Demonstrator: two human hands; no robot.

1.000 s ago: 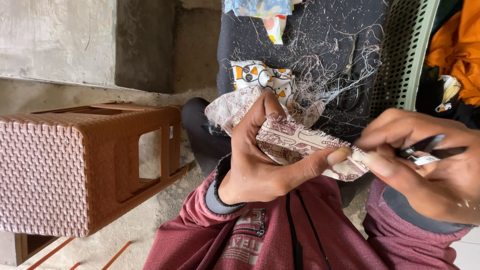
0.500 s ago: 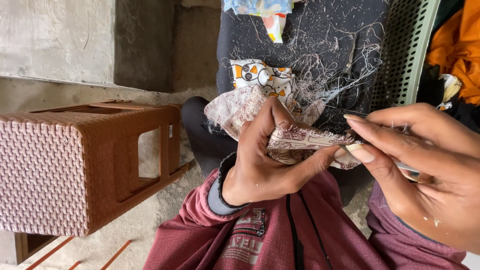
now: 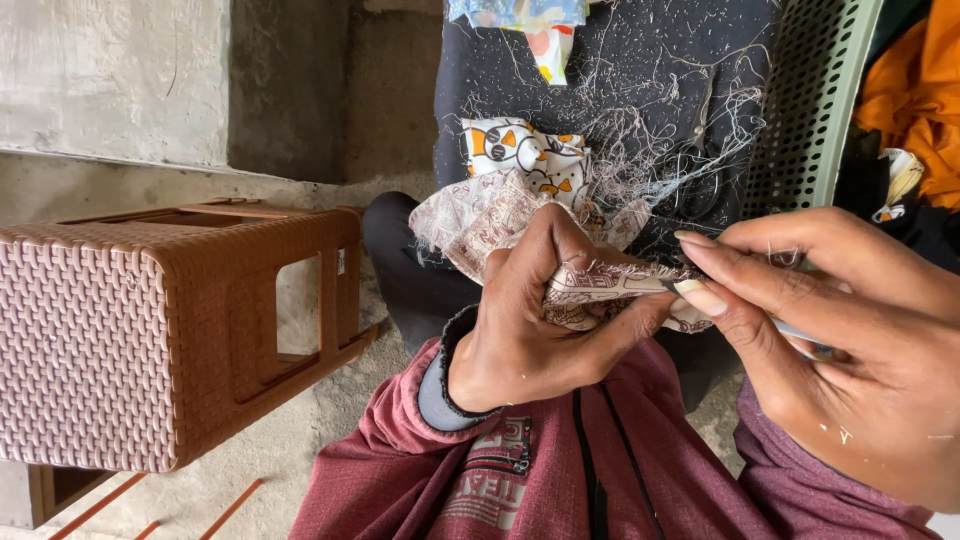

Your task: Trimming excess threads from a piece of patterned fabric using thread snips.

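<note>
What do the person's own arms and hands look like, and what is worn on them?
Both hands are bare: left hand, right hand. The arms wear maroon sleeves; the left one shows a grey inner cuff with a frayed edge. No rings or watch show.

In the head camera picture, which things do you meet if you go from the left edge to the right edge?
Brown woven plastic stool → left hand gripping the patterned cloth piece → right hand at the edge of that cloth → green perforated panel → orange cloth.
</note>
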